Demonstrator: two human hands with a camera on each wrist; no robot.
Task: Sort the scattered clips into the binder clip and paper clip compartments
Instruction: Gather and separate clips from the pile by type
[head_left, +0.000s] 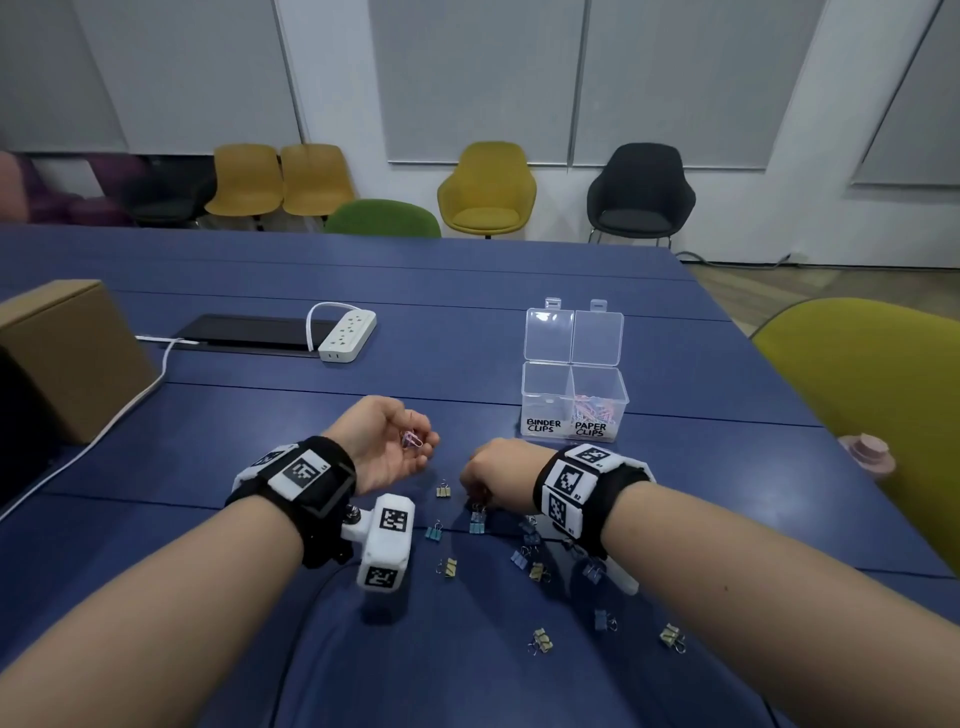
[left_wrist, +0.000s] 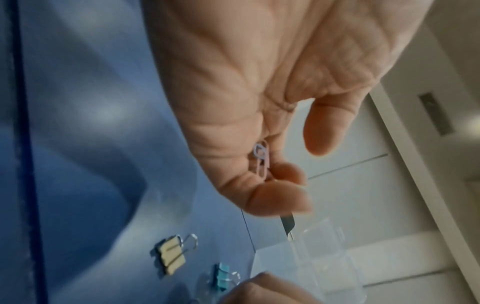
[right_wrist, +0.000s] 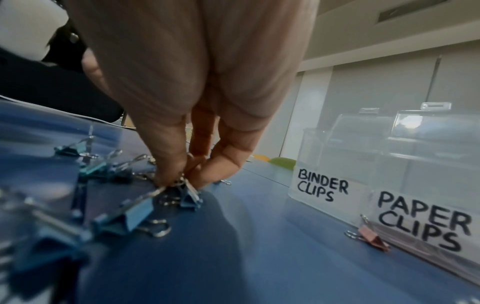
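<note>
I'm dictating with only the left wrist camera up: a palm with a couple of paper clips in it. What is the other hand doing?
Observer: The right hand is pinching the wire handles of a blue binder clip on the table.
Operator: Which side of the box takes paper clips?
Observer: The right compartment, labelled PAPER CLIPS; pastel paper clips already lie in it.
Operator: And the binder side?
Observer: The BINDER CLIPS compartment looks empty in the head view.
</note>
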